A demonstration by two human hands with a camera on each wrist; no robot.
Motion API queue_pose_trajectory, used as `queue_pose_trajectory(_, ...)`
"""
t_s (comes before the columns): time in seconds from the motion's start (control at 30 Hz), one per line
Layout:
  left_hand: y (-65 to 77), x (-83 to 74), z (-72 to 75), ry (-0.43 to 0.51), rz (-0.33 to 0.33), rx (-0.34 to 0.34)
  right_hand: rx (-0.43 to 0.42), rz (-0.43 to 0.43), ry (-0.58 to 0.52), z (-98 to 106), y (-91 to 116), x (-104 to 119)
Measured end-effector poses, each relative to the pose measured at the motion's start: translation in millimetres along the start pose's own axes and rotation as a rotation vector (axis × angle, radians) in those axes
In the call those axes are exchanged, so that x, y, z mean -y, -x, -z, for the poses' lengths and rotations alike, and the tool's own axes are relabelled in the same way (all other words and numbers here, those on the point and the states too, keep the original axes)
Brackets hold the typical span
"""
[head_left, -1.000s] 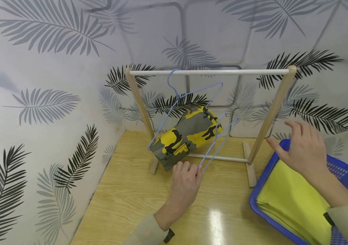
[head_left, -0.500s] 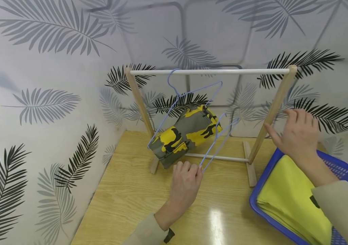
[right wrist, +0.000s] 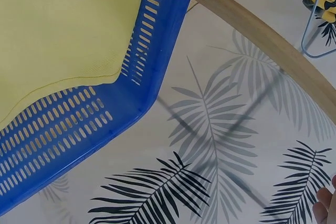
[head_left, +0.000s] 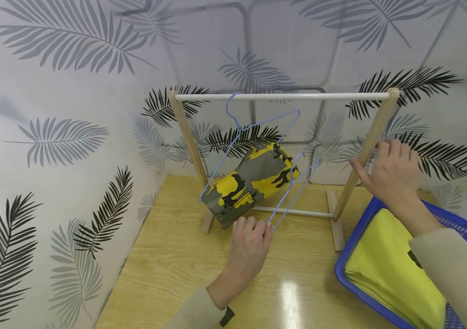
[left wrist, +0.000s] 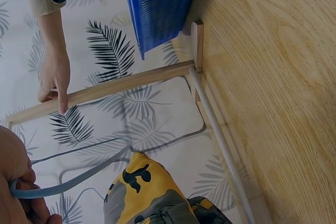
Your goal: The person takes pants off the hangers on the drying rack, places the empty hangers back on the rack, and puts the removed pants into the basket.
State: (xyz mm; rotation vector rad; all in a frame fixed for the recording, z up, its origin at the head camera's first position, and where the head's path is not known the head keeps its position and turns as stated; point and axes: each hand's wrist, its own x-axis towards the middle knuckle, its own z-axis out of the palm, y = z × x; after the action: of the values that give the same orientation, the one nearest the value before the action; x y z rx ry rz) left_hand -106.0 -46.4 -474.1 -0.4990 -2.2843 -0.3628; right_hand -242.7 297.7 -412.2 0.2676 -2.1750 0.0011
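Observation:
My left hand point(head_left: 246, 249) grips a blue wire hanger point(head_left: 279, 208) in front of the rack; in the left wrist view the fingers curl round the hanger point(left wrist: 73, 182). My right hand point(head_left: 395, 173) is at the right wooden post point(head_left: 360, 160) of the clothes rack. Its thumb crosses in front of the post, with the bent fingers on the far side; whether it presses the wood is unclear. From the rack's white rod point(head_left: 299, 97) hangs another blue hanger point(head_left: 237, 123). A folded yellow, grey and black camouflage garment point(head_left: 254, 180) hangs over that hanger.
A blue plastic basket point(head_left: 340, 260) with folded yellow cloth point(head_left: 393, 269) stands right of the rack. The lower white bar point(head_left: 303, 212) joins the rack's feet on the wooden table point(head_left: 167, 274). A leaf-patterned wall point(head_left: 73, 82) stands close behind.
My right hand has moved left and up from above the basket to the rack's right post. The left hand with its hanger and the hanging garment have stayed nearly still.

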Motion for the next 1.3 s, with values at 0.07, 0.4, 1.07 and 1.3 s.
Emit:
queue_pose_trajectory(0.07, 0.1, 0.0, -0.3, 0.002, 0.002, -0.002, 0.02, -0.002, 0.006, -1.9, -1.4, 0.0)
queue_pose_trajectory(0.4, -0.2, 0.4, -1.8, 0.002, 0.004, -0.003, 0.031, 0.025, 0.055, -11.9, -5.4, 0.4)
queue_pose_trajectory(1.07, -1.5, -1.1, -1.4, 0.008, 0.011, -0.02, -0.083, 0.116, 0.087, -26.4, -3.0, -3.3)
queue_pose_trajectory(1.3, -6.5, -1.3, 1.0, 0.0, 0.014, -0.023, -0.095, 0.115, 0.085, -27.4, -1.8, -3.1)
